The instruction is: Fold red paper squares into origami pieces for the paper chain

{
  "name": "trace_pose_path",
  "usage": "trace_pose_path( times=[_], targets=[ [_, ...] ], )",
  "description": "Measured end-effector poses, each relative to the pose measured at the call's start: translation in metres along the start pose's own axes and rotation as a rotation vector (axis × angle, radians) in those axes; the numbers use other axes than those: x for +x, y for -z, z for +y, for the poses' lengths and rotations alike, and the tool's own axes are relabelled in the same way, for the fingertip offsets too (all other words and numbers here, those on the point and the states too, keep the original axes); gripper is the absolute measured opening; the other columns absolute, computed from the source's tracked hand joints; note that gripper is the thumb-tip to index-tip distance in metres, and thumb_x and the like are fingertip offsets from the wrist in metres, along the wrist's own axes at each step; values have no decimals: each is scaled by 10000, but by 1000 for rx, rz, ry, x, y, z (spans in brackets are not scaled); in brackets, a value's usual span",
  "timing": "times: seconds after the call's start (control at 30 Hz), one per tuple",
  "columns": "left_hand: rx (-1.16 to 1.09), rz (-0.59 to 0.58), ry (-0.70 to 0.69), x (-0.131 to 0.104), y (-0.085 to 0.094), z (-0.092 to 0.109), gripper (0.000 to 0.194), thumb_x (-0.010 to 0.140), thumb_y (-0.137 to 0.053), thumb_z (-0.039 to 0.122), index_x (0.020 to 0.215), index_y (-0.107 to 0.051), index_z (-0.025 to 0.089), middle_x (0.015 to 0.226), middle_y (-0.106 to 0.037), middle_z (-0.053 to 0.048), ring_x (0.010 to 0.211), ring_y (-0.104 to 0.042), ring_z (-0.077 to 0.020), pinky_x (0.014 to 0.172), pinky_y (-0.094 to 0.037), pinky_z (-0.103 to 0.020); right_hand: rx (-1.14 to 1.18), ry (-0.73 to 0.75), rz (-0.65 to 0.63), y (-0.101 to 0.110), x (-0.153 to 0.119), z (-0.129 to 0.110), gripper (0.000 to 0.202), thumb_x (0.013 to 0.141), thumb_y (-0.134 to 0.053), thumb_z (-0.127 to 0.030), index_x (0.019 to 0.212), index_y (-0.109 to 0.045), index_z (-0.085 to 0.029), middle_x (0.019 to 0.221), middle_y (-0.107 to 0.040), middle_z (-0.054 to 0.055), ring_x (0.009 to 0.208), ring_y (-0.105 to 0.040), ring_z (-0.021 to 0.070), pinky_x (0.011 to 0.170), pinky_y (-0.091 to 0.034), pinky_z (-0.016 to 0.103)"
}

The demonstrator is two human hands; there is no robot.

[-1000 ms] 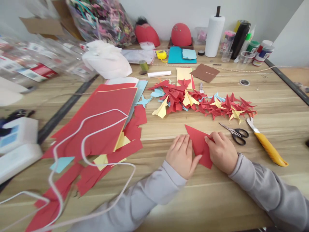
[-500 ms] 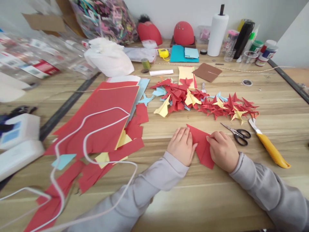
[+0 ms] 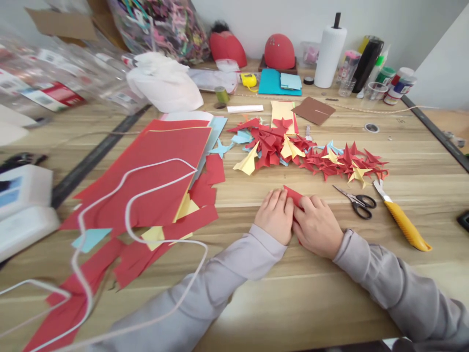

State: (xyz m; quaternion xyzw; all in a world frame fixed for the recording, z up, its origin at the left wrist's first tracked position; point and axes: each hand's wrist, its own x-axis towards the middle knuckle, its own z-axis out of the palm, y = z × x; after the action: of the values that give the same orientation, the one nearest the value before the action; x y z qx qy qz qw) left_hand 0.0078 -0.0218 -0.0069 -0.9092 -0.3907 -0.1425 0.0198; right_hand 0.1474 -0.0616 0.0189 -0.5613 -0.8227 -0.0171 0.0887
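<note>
A folded sheet of red paper point(image 3: 293, 194) lies on the table between my two hands, mostly hidden under them. My left hand point(image 3: 274, 215) holds its left side down, fingers bent and close together. Over the right side, my right hand point(image 3: 318, 227) has curled fingers pressing the fold, its fingertips touching those of my left hand. Only the paper's top corner and a small bit below show. Black-handled scissors point(image 3: 357, 200) lie to the right, and beyond them a yellow-handled cutter point(image 3: 405, 220). Behind my hands stretches a heap of folded paper pieces point(image 3: 271, 146), mostly red.
Large red sheets point(image 3: 154, 181) and cut red strips point(image 3: 93, 274) cover the left, with a white cord point(image 3: 128, 215) across them. A white bag point(image 3: 164, 83), yellow tape measure point(image 3: 248, 80), blue paper point(image 3: 269, 83), white bottle point(image 3: 330, 58) and paint jars point(image 3: 399, 88) stand along the back.
My right hand has moved left against my left hand, folding the paper's right part over. The paper now shows far less. My left hand stays nearly in place.
</note>
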Motion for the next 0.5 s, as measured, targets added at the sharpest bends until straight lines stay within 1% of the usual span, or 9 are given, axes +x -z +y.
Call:
trace_pose_path(
  times=[0.07, 0.2, 0.33, 0.43, 0.5],
  targets=[
    [22, -11, 10, 1, 0, 2, 426, 790, -425, 184, 1148, -572, 9, 1275, -517, -239, 1200, -459, -345, 1027, -354, -494, -10, 0, 0, -1, 1, -1, 242, 851, -467, -288, 983, -616, -150, 922, -522, 112, 832, -399, 231, 706, -312, 348],
    [54, -40, 27, 4, 2, 6, 407, 813, -413, 172, 1162, -555, 19, 1299, -496, -237, 1227, -439, -334, 1034, -342, -487, -33, 8, 10, -3, 2, -1, 234, 844, -468, -256, 987, -621, -152, 919, -524, 113, 818, -396, 230, 694, -309, 349],
    [80, -60, 77, 12, 4, 7, 346, 808, -422, 152, 1087, -583, 23, 1267, -520, -241, 1183, -477, -331, 1005, -375, -465, -48, 5, 4, -2, 1, -1, 205, 849, -460, -246, 934, -629, -166, 922, -531, 109, 813, -397, 231, 685, -308, 349],
    [61, -34, 82, 19, 4, 2, 283, 809, -420, 140, 993, -609, 38, 1213, -560, -232, 1139, -508, -312, 985, -393, -445, -58, -9, -9, -1, 2, -1, 214, 867, -436, -252, 924, -626, -171, 919, -532, 108, 816, -403, 231, 690, -307, 349],
    [41, 8, 89, 21, 2, -3, 281, 806, -421, 135, 989, -610, 37, 1161, -593, -224, 1106, -530, -296, 967, -408, -436, -53, -21, -18, 0, 2, -1, 244, 882, -415, -267, 980, -619, -175, 924, -529, 108, 825, -407, 231, 697, -307, 347]
  ],
)
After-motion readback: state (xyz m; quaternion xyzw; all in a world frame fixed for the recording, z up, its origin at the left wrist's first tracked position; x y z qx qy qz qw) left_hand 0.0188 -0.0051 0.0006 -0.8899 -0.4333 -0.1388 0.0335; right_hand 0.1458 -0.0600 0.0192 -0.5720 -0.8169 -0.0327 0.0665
